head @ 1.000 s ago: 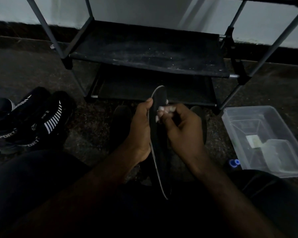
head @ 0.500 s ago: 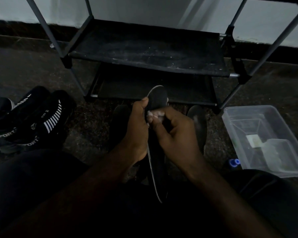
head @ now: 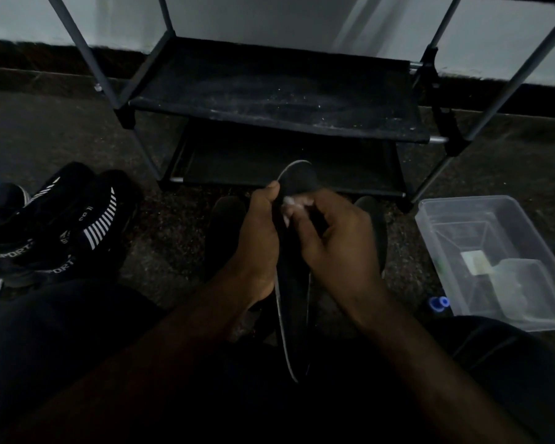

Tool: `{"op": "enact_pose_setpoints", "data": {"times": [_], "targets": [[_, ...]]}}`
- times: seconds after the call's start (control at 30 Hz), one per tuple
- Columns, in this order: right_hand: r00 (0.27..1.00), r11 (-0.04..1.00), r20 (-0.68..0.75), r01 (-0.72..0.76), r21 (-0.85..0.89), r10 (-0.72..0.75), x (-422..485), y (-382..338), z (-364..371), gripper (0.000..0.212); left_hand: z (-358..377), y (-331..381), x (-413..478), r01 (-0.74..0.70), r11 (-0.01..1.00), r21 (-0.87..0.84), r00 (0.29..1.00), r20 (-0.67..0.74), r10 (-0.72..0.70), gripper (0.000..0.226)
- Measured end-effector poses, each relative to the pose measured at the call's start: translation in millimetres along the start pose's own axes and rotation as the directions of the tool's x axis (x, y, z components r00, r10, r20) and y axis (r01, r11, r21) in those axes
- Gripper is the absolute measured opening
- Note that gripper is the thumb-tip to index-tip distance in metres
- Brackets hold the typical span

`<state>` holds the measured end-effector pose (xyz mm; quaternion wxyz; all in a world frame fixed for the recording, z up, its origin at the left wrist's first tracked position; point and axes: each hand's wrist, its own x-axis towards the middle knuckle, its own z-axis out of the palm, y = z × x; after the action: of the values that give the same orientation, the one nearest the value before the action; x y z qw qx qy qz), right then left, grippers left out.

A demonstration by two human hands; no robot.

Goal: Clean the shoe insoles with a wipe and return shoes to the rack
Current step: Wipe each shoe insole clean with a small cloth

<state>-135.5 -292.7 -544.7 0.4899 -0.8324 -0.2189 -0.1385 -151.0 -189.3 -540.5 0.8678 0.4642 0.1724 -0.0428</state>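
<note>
Head view: gripped dark insole point(head: 293, 315) in left hand point(head: 260, 248); pinched white wipe point(head: 290, 200) against it with right hand point(head: 337, 238).

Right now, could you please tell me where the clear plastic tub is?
In the head view, the clear plastic tub sits on the floor at the right, beside the front right leg of the shoe rack.

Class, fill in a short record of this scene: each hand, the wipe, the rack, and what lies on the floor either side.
Left hand: grips the insole by its edge
Right hand: pinches the wipe against the insole's upper end
Rack: black shelves, behind the hands
Floor left: black striped sneakers
Floor right: clear plastic box
</note>
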Motion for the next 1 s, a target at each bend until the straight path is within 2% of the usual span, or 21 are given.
{"op": "enact_pose_setpoints", "data": {"times": [0.13,0.2,0.27,0.37,0.5,0.57,0.73,0.8,0.9,1.0], "targets": [[0.978,0.984,-0.108,-0.179,-0.014,0.177,9,17,-10,0.013,6,-2,-2,0.007,0.997,0.076,0.999,0.042,-0.010,0.051],[0.985,0.985,-0.072,-0.155,0.074,0.160,4,9,-8,0.010,7,-4,-3,0.016,0.998,0.062,1.000,0.026,-0.017,0.050],[0.998,0.991,-0.002,-0.069,0.119,0.070,-3,-3,-3,0.008,4,-5,-1,-0.010,0.999,0.046,1.000,-0.008,0.010,0.047],[0.999,0.999,0.037,0.020,0.042,-0.021,-3,-4,-2,0.009,1,-3,0,-0.018,0.999,0.044,0.999,-0.030,0.019,0.050],[0.989,0.990,-0.091,-0.121,-0.077,0.114,11,15,-13,0.011,3,-1,-2,-0.013,0.994,0.111,1.000,-0.016,0.015,0.052],[0.990,0.989,-0.079,-0.121,-0.080,0.115,8,14,-12,0.013,4,-2,-2,0.000,0.994,0.108,1.000,-0.031,0.003,0.052],[0.979,1.000,0.204,-0.006,0.006,0.005,-16,-2,4,0.015,-5,5,-1,0.025,0.997,0.068,0.998,-0.063,-0.020,0.068],[0.985,0.997,0.172,-0.007,-0.071,0.020,-10,7,2,0.022,-5,7,-1,0.028,0.999,0.030,0.998,-0.053,-0.027,0.070],[0.994,0.986,0.022,-0.103,-0.133,0.107,3,20,-6,0.019,-3,7,2,-0.009,1.000,0.002,0.999,-0.046,0.009,0.060],[0.995,0.993,0.067,-0.069,-0.095,0.076,-5,9,-2,0.014,-4,4,1,0.013,1.000,0.002,0.998,-0.059,-0.013,0.063]]}}
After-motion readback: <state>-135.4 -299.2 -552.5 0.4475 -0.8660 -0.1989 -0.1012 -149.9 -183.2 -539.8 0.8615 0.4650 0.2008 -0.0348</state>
